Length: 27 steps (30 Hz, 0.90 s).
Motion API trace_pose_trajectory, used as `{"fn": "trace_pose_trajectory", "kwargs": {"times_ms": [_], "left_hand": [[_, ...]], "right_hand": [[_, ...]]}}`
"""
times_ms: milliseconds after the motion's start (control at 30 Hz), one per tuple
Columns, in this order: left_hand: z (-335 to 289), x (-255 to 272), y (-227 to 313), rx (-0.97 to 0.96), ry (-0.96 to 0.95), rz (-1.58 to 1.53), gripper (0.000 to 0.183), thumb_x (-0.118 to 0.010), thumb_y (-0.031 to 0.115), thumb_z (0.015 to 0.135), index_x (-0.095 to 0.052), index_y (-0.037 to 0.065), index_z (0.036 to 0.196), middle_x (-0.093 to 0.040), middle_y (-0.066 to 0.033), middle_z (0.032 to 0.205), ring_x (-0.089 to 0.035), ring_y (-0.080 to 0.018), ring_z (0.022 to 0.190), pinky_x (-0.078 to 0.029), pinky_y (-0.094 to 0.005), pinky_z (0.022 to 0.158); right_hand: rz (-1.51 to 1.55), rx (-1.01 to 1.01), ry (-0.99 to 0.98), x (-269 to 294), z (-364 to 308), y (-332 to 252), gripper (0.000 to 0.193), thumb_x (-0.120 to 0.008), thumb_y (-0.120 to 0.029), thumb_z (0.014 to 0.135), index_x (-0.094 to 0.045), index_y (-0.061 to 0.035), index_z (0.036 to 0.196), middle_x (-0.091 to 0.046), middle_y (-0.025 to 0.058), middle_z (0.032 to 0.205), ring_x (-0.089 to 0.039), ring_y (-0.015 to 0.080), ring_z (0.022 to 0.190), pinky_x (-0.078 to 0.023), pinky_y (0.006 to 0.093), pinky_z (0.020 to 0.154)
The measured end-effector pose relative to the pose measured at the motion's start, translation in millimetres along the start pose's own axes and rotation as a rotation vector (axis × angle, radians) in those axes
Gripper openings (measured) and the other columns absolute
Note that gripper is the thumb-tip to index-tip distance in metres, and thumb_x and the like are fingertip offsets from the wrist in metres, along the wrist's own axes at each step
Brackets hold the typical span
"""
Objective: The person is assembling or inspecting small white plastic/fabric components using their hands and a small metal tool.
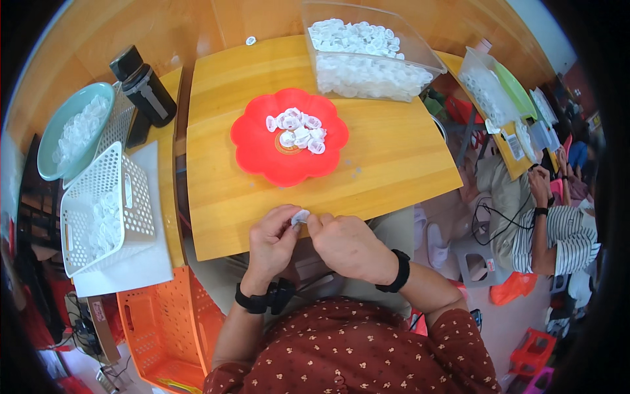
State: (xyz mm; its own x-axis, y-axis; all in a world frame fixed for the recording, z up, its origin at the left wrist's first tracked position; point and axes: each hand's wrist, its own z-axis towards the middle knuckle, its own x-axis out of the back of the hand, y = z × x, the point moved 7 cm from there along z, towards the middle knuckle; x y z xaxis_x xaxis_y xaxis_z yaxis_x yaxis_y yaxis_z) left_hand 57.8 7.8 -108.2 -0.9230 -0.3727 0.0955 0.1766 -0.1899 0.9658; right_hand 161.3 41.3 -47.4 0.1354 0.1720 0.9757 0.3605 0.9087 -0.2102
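Note:
Near the front edge of the table, my left hand point(270, 238) pinches a small round white plastic piece point(300, 217) between thumb and fingers. Close against its right side is my right hand point(351, 244), fingers curled and thumb tucked in; whatever they grip is hidden. Beyond both hands a red flower-shaped plate point(259, 161) rests on the yellow wooden table point(394, 154). A small heap of similar white pieces point(302, 130), some with printed faces, lies in the plate.
At the back stands a clear bin point(367, 77) full of white pieces. To the left are a white perforated basket point(134, 197), a teal basin point(49, 148) and a black bottle point(149, 95). An orange crate point(157, 328) sits below. Another person point(548, 230) works at right.

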Motion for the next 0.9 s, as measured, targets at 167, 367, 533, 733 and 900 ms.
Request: {"fn": "trace_pose_trajectory", "kwargs": {"times_ms": [167, 367, 533, 733, 900], "left_hand": [[-1, 3, -13, 0.220, 0.025, -0.355, 0.029, -0.053, -0.008, 0.084, -0.054, -0.005, 0.113, -0.061, -0.0074, 0.101, -0.059, -0.0117, 0.090, -0.047, -0.0230, 0.082], [2, 2, -8, 0.201, 0.021, -0.330, 0.030, -0.054, -0.009, 0.084, -0.054, -0.006, 0.114, -0.061, -0.0086, 0.103, -0.058, -0.0126, 0.093, -0.047, -0.0242, 0.083], [1, 2, -6, 0.220, 0.031, -0.313, 0.030, -0.053, -0.010, 0.083, -0.053, -0.008, 0.113, -0.060, -0.0106, 0.104, -0.058, -0.0147, 0.094, -0.048, -0.0258, 0.083], [0, 3, -7, 0.213, 0.035, -0.300, 0.030, -0.052, -0.010, 0.083, -0.053, -0.008, 0.113, -0.060, -0.0109, 0.106, -0.058, -0.0150, 0.096, -0.047, -0.0263, 0.085], [-1, 4, -10, 0.188, 0.038, -0.292, 0.028, -0.052, -0.011, 0.083, -0.055, -0.007, 0.111, -0.060, -0.0078, 0.101, -0.058, -0.0119, 0.092, -0.047, -0.0237, 0.083]], "right_hand": [[0.168, -0.159, 0.103, -5, -12, 11, 0.018, -0.053, -0.004, 0.070, -0.049, 0.0064, 0.084, -0.057, 0.0206, 0.063, -0.060, 0.0320, 0.059, -0.049, 0.0383, 0.054], [0.336, -0.229, 0.153, -11, -9, 15, 0.014, -0.051, -0.002, 0.070, -0.048, 0.0061, 0.081, -0.057, 0.0239, 0.061, -0.060, 0.0371, 0.058, -0.049, 0.0412, 0.055], [0.361, -0.228, 0.175, -14, -6, 15, 0.016, -0.050, -0.003, 0.071, -0.048, 0.0080, 0.083, -0.056, 0.0243, 0.060, -0.060, 0.0379, 0.059, -0.049, 0.0415, 0.056], [0.407, -0.264, 0.108, -23, -3, 16, 0.015, -0.050, -0.001, 0.075, -0.048, 0.0079, 0.087, -0.056, 0.0233, 0.062, -0.058, 0.0397, 0.059, -0.048, 0.0445, 0.054], [0.483, -0.247, 0.105, -28, 2, 17, 0.016, -0.050, -0.001, 0.075, -0.048, 0.0090, 0.088, -0.056, 0.0247, 0.063, -0.057, 0.0414, 0.058, -0.047, 0.0457, 0.053]]}}
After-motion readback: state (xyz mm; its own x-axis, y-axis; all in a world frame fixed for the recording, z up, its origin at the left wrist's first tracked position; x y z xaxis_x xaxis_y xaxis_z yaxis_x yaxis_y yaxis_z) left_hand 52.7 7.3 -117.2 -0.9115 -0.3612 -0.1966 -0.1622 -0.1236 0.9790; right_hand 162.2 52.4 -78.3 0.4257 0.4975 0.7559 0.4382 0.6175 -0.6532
